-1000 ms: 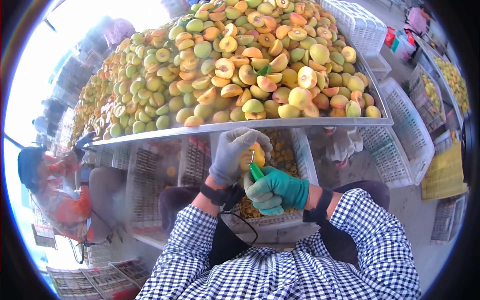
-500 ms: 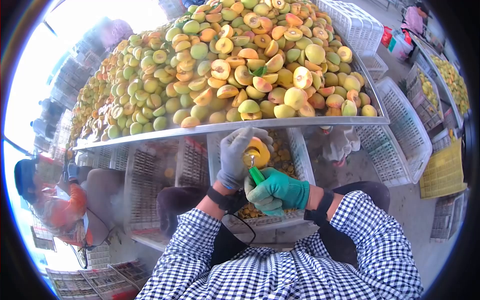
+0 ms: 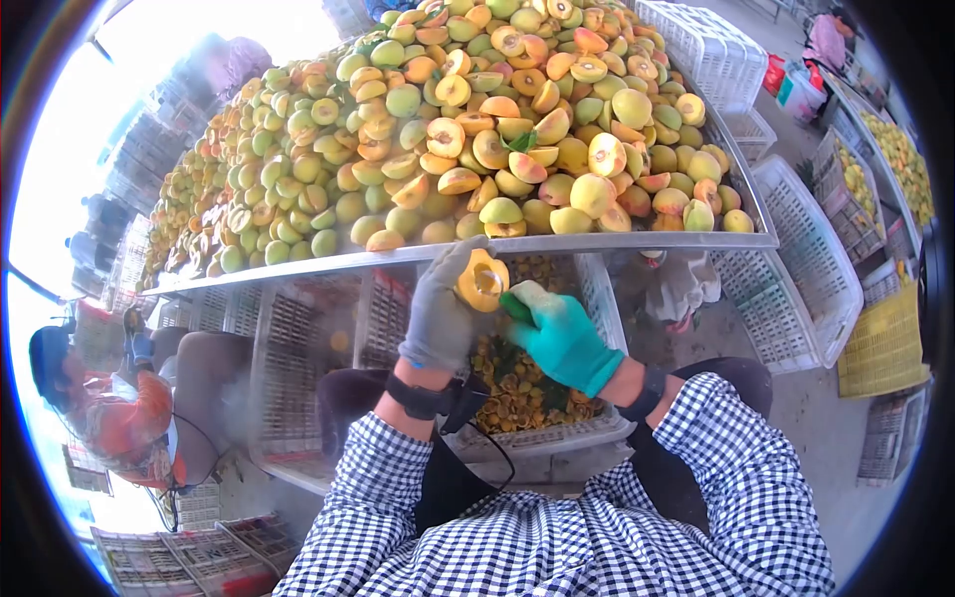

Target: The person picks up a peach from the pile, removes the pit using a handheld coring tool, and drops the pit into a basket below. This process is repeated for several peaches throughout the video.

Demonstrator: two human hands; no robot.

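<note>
Peach halves and whole peaches (image 3: pixel 477 129), yellow, green and blushed red, lie heaped on a long metal desk (image 3: pixel 617 242) that slopes across the upper part of the head view. White plastic crates (image 3: pixel 806 249) stand to the right of the desk and under it. Directly below the desk edge sits a crate (image 3: pixel 597 298) holding darker orange scraps.

Both arms wear blue-and-white checked sleeves. The left hand (image 3: pixel 438 313), in a grey glove, is raised just under the desk edge. Its fingers (image 3: pixel 453 261) are clamped on a peach half (image 3: pixel 482 281), cut face turned toward the camera, with a round hollow at its centre. The half is held in the air above the scrap crate, close to the desk rim but not touching it.

The right hand (image 3: pixel 562 333), in a teal glove, sits just to the right of the half. Its fingers are curled shut around a small green tool (image 3: pixel 514 306), of which only a short piece shows beside the fruit. Whether the tool touches the half cannot be told.

At the far left, another person (image 3: pixel 109 398) in an orange top and dark cap sits low beside the desk. A further person in pink (image 3: pixel 826 40) is at the top right, among more crates of fruit.
</note>
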